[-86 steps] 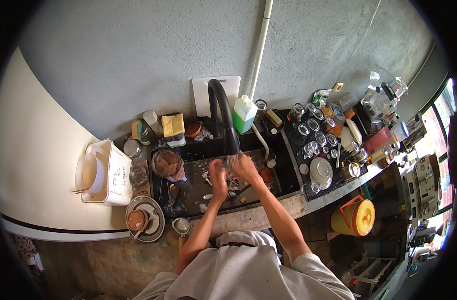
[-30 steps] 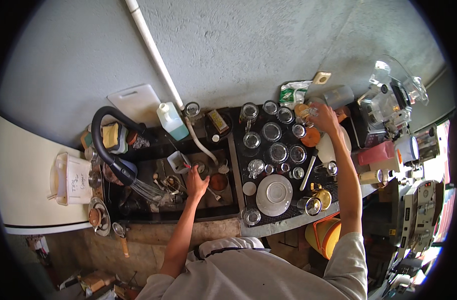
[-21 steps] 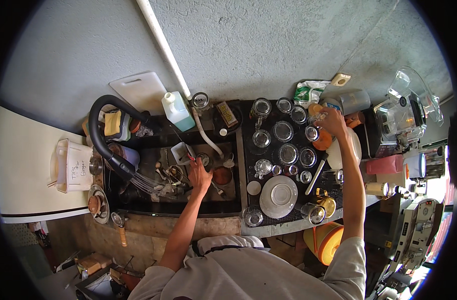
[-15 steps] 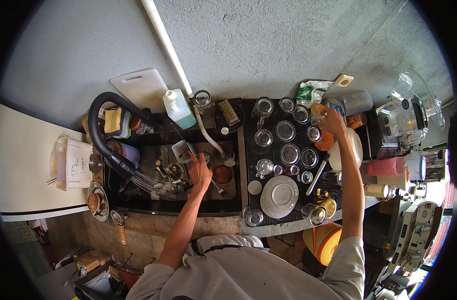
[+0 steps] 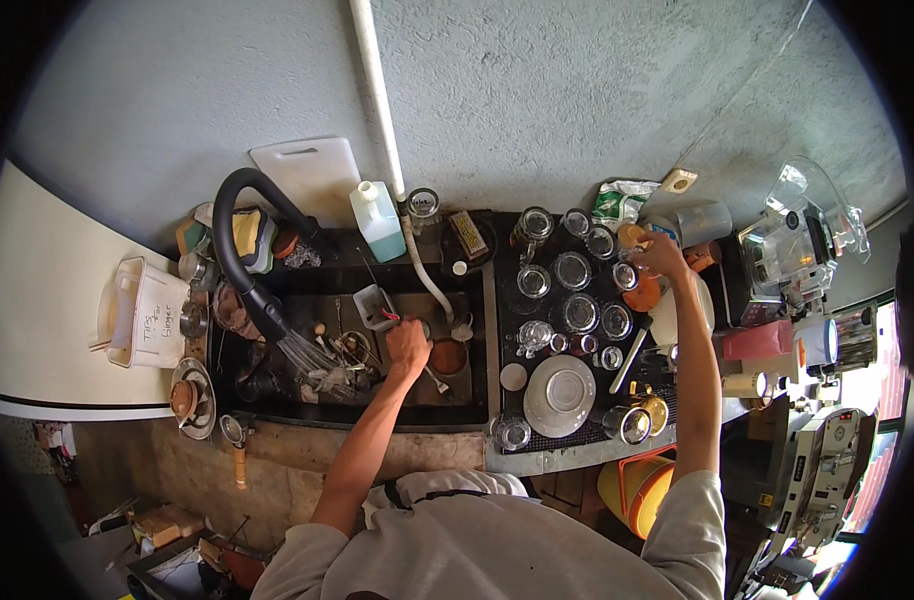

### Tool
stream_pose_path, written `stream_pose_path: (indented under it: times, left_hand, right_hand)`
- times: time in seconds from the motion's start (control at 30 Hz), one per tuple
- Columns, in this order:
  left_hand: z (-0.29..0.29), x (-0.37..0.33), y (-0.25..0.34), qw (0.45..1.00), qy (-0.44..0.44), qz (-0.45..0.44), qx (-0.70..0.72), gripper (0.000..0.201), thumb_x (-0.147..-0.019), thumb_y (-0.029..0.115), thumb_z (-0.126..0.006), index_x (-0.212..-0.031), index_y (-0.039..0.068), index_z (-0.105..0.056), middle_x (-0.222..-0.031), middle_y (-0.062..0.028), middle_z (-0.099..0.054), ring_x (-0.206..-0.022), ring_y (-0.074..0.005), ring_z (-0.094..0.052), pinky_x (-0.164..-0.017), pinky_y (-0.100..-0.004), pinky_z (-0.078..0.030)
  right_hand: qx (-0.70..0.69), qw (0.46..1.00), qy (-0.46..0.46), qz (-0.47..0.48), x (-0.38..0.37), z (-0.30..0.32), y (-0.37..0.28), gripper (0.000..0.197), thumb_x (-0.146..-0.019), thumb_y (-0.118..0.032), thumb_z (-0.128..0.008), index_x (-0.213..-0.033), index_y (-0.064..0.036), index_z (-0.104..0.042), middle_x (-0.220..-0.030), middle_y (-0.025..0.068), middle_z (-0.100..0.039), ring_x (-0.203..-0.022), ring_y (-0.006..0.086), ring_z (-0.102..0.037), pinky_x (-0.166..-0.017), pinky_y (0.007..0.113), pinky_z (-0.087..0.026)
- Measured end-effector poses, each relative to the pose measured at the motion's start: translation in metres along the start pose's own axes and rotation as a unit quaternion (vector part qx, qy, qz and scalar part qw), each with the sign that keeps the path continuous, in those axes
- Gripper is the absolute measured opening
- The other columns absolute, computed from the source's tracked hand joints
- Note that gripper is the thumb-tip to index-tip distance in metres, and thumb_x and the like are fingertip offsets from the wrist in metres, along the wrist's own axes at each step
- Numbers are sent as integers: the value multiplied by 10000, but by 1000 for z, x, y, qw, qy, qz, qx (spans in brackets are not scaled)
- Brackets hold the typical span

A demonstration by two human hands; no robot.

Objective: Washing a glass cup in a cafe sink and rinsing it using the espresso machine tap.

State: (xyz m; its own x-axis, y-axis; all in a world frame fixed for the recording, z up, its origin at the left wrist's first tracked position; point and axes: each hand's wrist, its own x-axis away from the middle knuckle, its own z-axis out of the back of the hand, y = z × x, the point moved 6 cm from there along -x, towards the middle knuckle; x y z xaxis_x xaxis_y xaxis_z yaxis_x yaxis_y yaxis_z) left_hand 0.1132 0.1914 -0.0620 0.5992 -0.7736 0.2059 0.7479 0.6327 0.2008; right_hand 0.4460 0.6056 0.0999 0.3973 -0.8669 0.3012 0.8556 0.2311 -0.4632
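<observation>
Water runs from the black faucet (image 5: 266, 312) into the sink (image 5: 447, 413) at left, over piled utensils (image 5: 345, 358); at right, upturned glasses (image 5: 580, 312) and a white plate (image 5: 559, 395) crowd the drying area. The left hand (image 5: 408, 345), fingers curled, is beside a pale container (image 5: 371, 309) inside the sink; the right hand (image 5: 659, 255), partly closed, is beside a far-right glass (image 5: 625, 276), either hand's grasp indeterminable.

A white pipe (image 5: 379, 95) climbs the grey wall (image 5: 577, 90).

Glasses (image 5: 580, 313) on seemingly meshed black mat (image 5: 512, 403)
</observation>
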Motion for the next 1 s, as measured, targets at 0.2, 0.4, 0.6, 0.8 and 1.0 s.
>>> stream_pose_path:
  times: [0.2, 0.4, 0.6, 0.8, 1.0]
  left_hand:
    - [50, 52, -10, 993, 62, 31, 91, 617, -690, 352, -902, -1108, -12, -629, -904, -176, -713, -854, -346, -728, -745, -431, -604]
    - [65, 88, -121, 875, 189, 1, 446, 554, -696, 235, -936, -987, 21, -516, -1000, -118, -617, -848, -219, -652, -762, -365, -556]
    - [129, 97, -169, 854, 293, 0, 429, 566, -688, 259, -934, -1075, 12, -603, -925, -109, -670, -844, -222, -662, -742, -386, -552]
    - [158, 108, -153, 845, 239, -60, 474, 550, -678, 293, -927, -1067, 19, -653, -949, -116, -697, -837, -236, -675, -762, -386, -557]
    - [146, 96, -168, 853, 157, -121, 482, 572, -701, 285, -933, -1104, -1, -645, -981, -131, -720, -891, -231, -714, -823, -372, -579]
  right_hand:
    - [244, 896, 294, 228, 59, 33, -38, 507, -823, -202, -817, -1256, -1, -647, -994, 167, -749, -836, 266, -745, -707, 347, -589]
    - [-230, 917, 170, 277, 239, -43, -265, 267, -919, -101, -717, -1167, -8, -687, -967, 100, -742, -854, 144, -702, -725, 302, -573]
    - [-432, 870, -170, 168, 263, -337, -315, 395, -1003, -359, -654, -1252, -52, -655, -1033, 36, -715, -868, 174, -665, -891, 314, -555]
    - [-792, 458, -391, -102, 283, -517, -343, 418, -1053, -504, -469, -1338, -215, -569, -1328, -4, -602, -1250, 189, -548, -1016, 453, -497]
    - [-831, 461, -291, -107, 274, -527, -339, 348, -1089, -334, -395, -1284, -122, -589, -1158, 39, -683, -1112, 214, -647, -956, 434, -549]
